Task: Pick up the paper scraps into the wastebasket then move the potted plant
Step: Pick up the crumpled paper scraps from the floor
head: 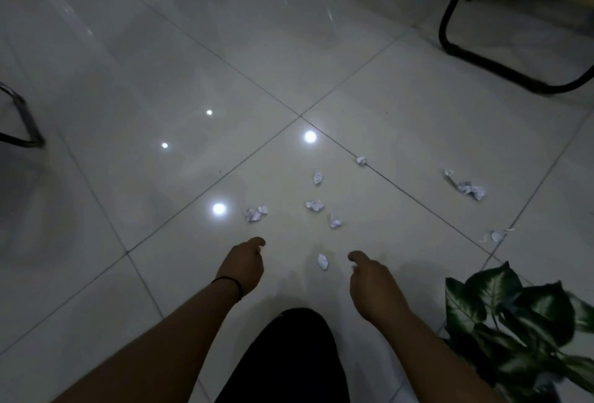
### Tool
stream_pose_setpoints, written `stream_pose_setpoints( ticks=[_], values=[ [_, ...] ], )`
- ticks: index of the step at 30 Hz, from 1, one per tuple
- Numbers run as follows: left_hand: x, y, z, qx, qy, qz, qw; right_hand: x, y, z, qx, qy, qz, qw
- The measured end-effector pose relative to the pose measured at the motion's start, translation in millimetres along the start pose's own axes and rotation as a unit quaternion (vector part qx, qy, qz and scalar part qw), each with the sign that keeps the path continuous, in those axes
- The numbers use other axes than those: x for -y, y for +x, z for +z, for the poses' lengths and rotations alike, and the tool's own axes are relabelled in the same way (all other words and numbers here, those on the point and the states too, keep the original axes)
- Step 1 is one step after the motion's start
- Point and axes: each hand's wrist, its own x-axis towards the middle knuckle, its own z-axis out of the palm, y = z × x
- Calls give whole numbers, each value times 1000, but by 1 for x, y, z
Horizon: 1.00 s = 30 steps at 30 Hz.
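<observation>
Step in hand: the gathering of the scraps looks barely begun; small crumpled white paper scraps (pixel 323 262) lie scattered over the floor, and none is seen in a hand.
Left hand: the left hand (pixel 242 263), with a thin black band at the wrist, hovers low over the floor; its fingers (pixel 258 242) are curled loosely inward, and whether they hold anything cannot be told.
Right hand: the right hand (pixel 373 283) hangs just beside the nearest scrap, apart from it; its fingers are bent down and partly closed, with nothing visibly held.
Next move: probably a pinch on the nearest scrap between the two hands; the scrap is light and crushed, so a gentle grip should do; the farther scraps call for a reach forward and to the right.
Wastebasket: not in view; the person will have to find it before dropping anything.
Potted plant: the dark green variegated leafy plant (pixel 514 322) stands at the lower right, near the right forearm; its pot is hidden.
Floor: glossy pale square tiles (pixel 160 65) with thin grout lines; bright spots of lamp light reflect in them.
Room: dim; a black bent-tube chair base (pixel 475 58) stands at the upper right, another metal frame at the left edge.
</observation>
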Motion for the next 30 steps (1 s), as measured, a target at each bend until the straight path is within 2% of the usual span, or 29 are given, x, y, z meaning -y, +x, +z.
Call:
stream_pose_setpoints(
  ticks=[6,10,15,22,25,28,30],
  values=[
    [-3,27,-10,-34,-25,-58,997,3,30,7,4,13,18,1000],
    [3,55,-6,-60,-5,-56,997,2,51,20,5,18,29,999],
    [15,88,2,-105,-65,-88,988,0,74,42,8,-4,24,1000],
    [38,101,9,-146,-141,-180,963,-1,95,69,36,-37,27,998],
    [46,101,17,-131,-160,-175,963,-2,102,79,57,-61,26,996],
    [50,105,18,-129,-111,-127,977,-3,101,86,61,-97,10,993],
    [50,110,18,-146,-99,-113,978,-3,101,89,30,-102,12,994]
  ],
)
